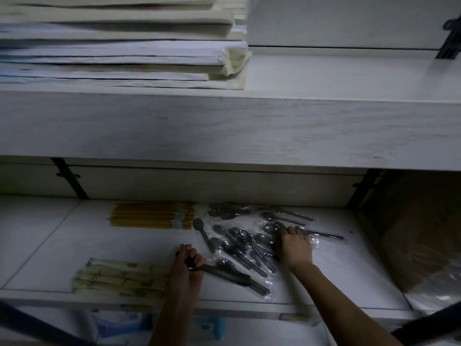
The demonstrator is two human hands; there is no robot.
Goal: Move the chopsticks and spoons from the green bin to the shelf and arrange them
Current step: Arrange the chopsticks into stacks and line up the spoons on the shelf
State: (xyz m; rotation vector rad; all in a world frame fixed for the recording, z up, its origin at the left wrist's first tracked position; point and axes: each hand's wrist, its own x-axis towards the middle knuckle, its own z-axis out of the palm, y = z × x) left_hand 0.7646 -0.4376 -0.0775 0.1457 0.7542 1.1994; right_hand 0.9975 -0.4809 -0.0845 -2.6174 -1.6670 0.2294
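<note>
On the dim lower shelf (349, 283) lie several plastic-wrapped metal spoons (239, 240), scattered at the middle. A neat bundle of yellow chopsticks (152, 216) sits at the back, left of the spoons. Paper-wrapped chopsticks (119, 278) lie in a row near the front edge on the left. My left hand (188, 265) grips a few wrapped spoons (232, 275) by one end, just right of the paper-wrapped chopsticks. My right hand (294, 248) rests on the spoon pile, its fingers curled over a wrapped spoon (321, 234). The green bin is not in view.
A thick upper shelf board (224, 126) overhangs the work area, carrying a stack of flat paper packs (119, 46). Black brackets (69, 178) stand at the back wall. A brown box with plastic (424, 245) fills the right end. Blue items (119, 325) sit below.
</note>
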